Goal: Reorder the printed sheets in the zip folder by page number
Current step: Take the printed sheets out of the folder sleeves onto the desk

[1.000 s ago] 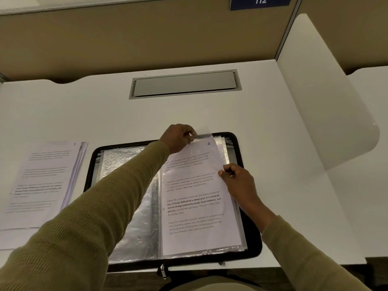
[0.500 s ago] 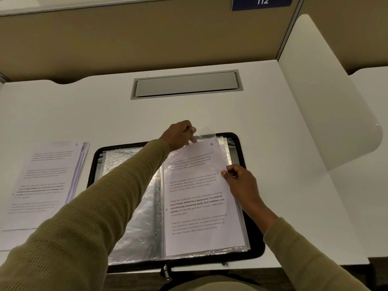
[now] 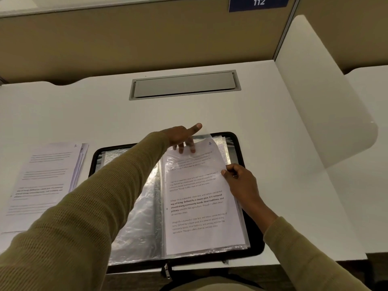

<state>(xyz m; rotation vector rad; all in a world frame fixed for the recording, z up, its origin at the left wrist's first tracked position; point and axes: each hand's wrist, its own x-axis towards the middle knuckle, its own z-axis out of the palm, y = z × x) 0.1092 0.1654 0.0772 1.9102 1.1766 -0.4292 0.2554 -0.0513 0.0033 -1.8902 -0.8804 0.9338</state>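
A black zip folder [image 3: 255, 247] lies open on the white desk, its clear plastic sleeves [image 3: 138, 223] spread to both sides. A printed sheet marked 4 [image 3: 199, 206] sits on the right-hand side, mostly inside the top sleeve. My left hand [image 3: 182, 137] rests at the sheet's top edge with fingers spread, fingertips pressing on sheet and sleeve, thumb pointing out. My right hand [image 3: 239, 179] pinches the sheet's right edge at mid height. A stack of other printed sheets [image 3: 44, 181] lies on the desk left of the folder.
A grey cable hatch [image 3: 184, 85] is set into the desk behind the folder. A white side divider [image 3: 319, 106] stands on the right, a beige back panel with a blue 112 sign [image 3: 259, 3] behind. The folder's zip pull [image 3: 167, 270] hangs over the desk's front edge.
My left hand has let go of its pinch on the sleeve's top edge and now lies with fingers spread over the sheet's top. The sheet sits slightly lower in the sleeve.
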